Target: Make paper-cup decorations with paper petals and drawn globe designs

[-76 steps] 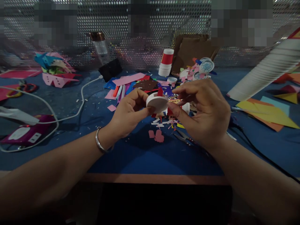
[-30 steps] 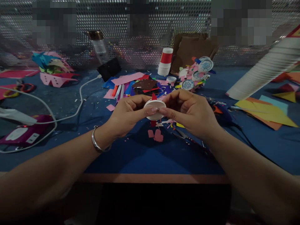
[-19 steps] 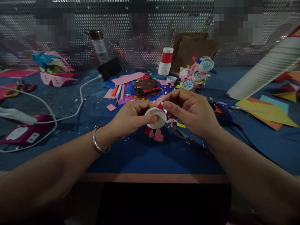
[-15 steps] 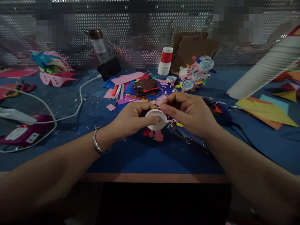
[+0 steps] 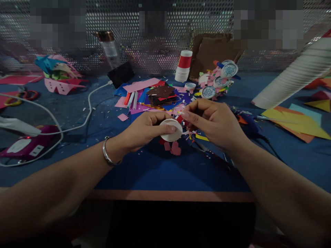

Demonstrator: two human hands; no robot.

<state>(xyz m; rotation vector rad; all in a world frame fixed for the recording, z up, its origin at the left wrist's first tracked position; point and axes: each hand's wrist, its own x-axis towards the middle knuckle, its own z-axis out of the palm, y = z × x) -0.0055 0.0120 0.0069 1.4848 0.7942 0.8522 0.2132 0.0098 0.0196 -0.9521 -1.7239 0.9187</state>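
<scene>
My left hand (image 5: 144, 130) grips a small white cut-down paper cup (image 5: 169, 135), its thumb pressed across the round white face. Pink paper pieces (image 5: 176, 148) and a bit of red show at the cup's lower edge. Just right of the cup, my right hand (image 5: 210, 122) has thumb and forefinger pinched at a small red paper piece (image 5: 179, 118). Whether that piece touches the cup, I cannot tell. Under the right hand lie scissors (image 5: 204, 148), partly hidden.
Behind my hands are brown paper squares (image 5: 160, 93), markers (image 5: 131, 100) and scraps. Farther back stand stacked cups (image 5: 183, 65) and decorated cup pieces (image 5: 209, 92). A long cup stack (image 5: 287, 75) leans at right. A dark-blue corded tool (image 5: 249, 127) lies nearby; a white cable (image 5: 89, 103) crosses the left.
My right fingers have drawn slightly away from the cup, to the right and up, and more of the red piece shows. The cup has shifted a little left in my left hand.
</scene>
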